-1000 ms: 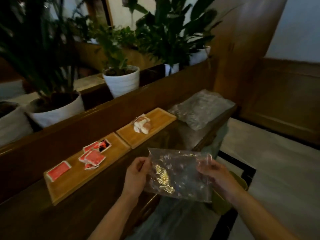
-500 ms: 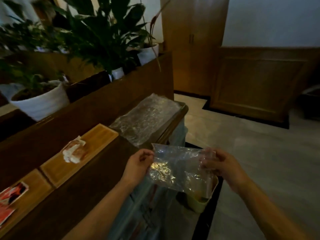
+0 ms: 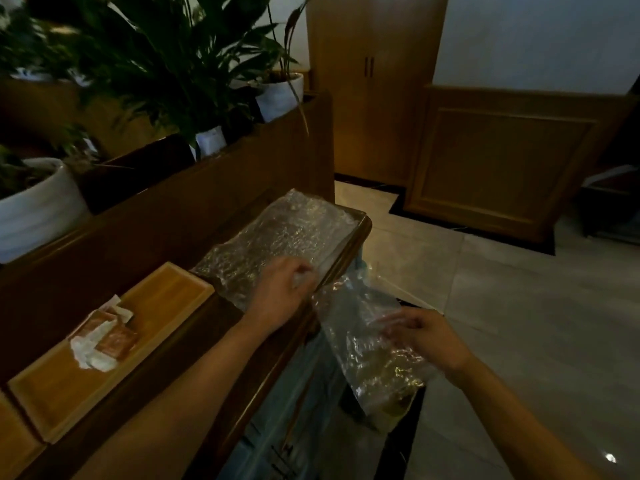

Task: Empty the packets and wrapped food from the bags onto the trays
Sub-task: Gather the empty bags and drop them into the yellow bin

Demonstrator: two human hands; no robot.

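A dark wooden surface (image 3: 194,344) is running from lower left toward its rounded far end, backed by a raised wooden ledge. A wooden tray (image 3: 166,292) is lying on it, holding a small pile of wrapped food (image 3: 104,336) toward its near half. The corner of a second tray (image 3: 14,441) is showing just beside it at the left edge. Past the first tray, a crinkled clear bag (image 3: 287,226) is lying flat, covering the far end of the surface.
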